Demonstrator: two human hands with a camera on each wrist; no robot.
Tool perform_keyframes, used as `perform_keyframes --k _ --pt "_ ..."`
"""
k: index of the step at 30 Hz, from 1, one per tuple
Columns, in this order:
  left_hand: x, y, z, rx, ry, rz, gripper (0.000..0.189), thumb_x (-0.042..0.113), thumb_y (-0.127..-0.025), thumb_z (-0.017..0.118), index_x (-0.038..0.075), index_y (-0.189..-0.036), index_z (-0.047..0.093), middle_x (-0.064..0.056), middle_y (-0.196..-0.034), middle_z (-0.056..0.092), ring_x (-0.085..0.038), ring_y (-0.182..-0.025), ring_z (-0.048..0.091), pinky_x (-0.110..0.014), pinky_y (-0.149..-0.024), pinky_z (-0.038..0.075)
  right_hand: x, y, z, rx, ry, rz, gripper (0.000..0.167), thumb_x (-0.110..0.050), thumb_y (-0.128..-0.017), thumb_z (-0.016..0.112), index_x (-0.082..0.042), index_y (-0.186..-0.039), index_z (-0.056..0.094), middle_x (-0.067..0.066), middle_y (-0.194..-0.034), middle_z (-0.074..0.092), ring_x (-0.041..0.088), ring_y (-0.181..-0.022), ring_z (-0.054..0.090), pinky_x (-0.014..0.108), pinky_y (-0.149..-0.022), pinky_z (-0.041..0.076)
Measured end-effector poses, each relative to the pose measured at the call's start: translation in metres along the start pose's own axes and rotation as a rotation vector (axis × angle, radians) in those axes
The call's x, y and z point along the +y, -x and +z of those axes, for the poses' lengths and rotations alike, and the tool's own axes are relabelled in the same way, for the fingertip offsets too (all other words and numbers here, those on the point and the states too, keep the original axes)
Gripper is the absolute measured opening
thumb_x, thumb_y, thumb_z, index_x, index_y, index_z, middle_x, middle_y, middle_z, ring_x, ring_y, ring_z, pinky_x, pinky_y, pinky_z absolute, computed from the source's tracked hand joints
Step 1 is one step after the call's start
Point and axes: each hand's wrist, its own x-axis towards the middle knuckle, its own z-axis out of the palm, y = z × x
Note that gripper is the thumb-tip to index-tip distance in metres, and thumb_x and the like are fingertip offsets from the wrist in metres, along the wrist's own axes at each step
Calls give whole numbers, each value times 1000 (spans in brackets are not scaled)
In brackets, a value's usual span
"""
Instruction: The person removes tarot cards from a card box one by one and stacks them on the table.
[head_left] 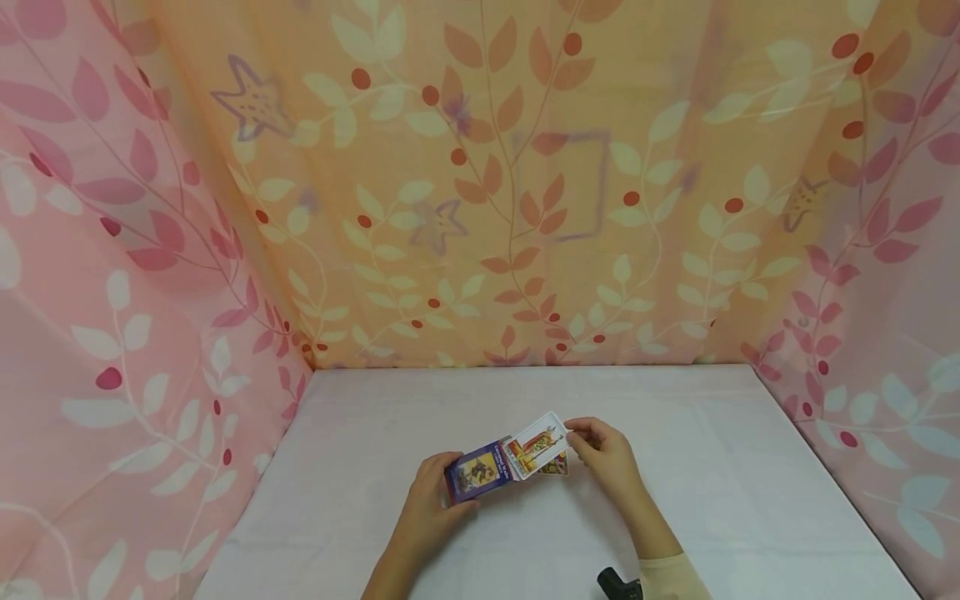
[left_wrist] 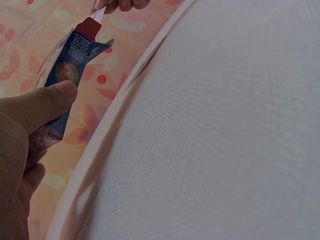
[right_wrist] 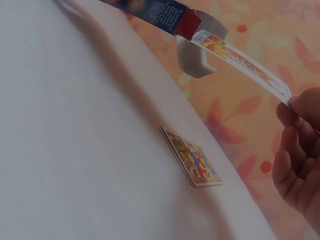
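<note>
My left hand grips a dark blue card box with a yellow picture on its front, thumb along one narrow side in the left wrist view. The box is tilted, its top flaps folded out. From its mouth sticks a white-bordered picture card. My right hand pinches the outer end of that card between thumb and fingertips; the card bows slightly in the right wrist view. Below it, a small pile of colourful cards lies on the table, partly hidden in the head view.
A white cloth covers the table. Leaf-patterned curtains stand behind it and at both sides. A black object shows beside the right sleeve at the lower edge of the head view.
</note>
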Motion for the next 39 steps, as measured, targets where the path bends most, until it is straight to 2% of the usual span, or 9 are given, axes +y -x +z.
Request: perform_keyframes --k 9,19,23,27,33,39 --pt "-1 -3 0 13 -8 40 83 28 -67 96 23 -140 56 7 -137 58 -16 -131 52 -47 -114 45 2 -2 -10 16 -4 -9 13 -14 -96 73 -11 -109 74 8 -88 69 12 -67 58 23 -55 51" --pt "-3 -5 1 11 -12 41 85 30 -67 96 20 -141 56 7 -138 57 -18 -132 52 -49 -114 44 6 -6 -15 25 -11 -15 17 -16 -97 71 -7 -111 74 10 -90 69 11 -68 57 22 -55 50" --pt "-3 -5 2 8 3 32 85 29 -67 95 18 -141 56 7 -139 57 -19 -133 51 -51 -114 44 9 -7 -17 33 9 -24 16 -16 -97 71 -7 -111 74 8 -89 70 10 -68 58 22 -56 51" --pt "-3 -4 5 -6 8 12 83 31 -68 94 22 -141 55 6 -140 57 -21 -133 52 -53 -114 44 12 -6 -19 51 39 -37 14 -12 -96 71 -8 -109 74 6 -89 70 10 -69 58 22 -57 51" --pt "-5 0 7 3 -3 -41 82 31 -68 95 25 -140 56 6 -139 57 -22 -134 53 -53 -114 43 17 -9 -15 -3 64 -16 14 -13 -98 70 -11 -111 74 5 -93 71 12 -74 59 23 -61 54" --pt "-7 -1 4 -14 -6 -38 83 34 -69 94 25 -141 54 6 -140 56 -22 -134 52 -54 -115 43 17 -18 -16 4 96 -18 13 -13 -98 69 -11 -111 73 4 -92 70 14 -75 59 23 -61 54"
